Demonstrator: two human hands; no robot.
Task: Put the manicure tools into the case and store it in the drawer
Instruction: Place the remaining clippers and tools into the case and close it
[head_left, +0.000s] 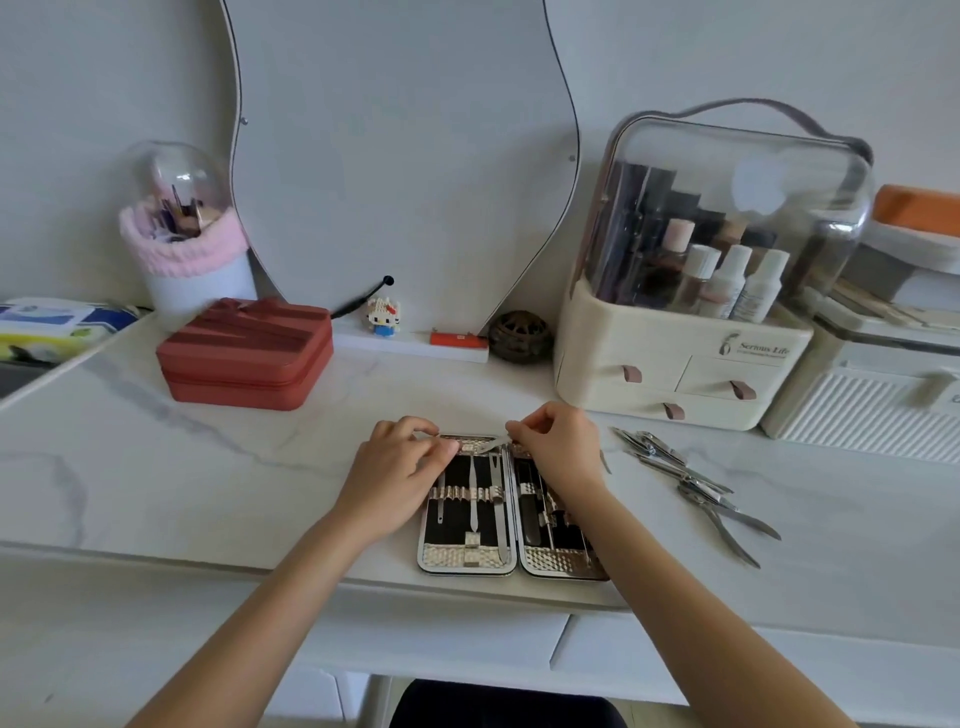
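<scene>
The open manicure case (511, 506) lies flat near the front edge of the tabletop (208, 467), directly under both hands. The left hand (397, 475) rests on the case's upper left corner, fingers curled on its top strap. The right hand (558, 449) pinches a slim metal tool (493, 443) over the top edge; its far end is hidden by fingers. Loose metal tools (696, 486) lie just right of the case. The right forearm covers part of the case's right half.

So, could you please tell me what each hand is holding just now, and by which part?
The right hand pinches a slim metal tool by one end above the open case. The left hand grips the case's top edge.
</scene>
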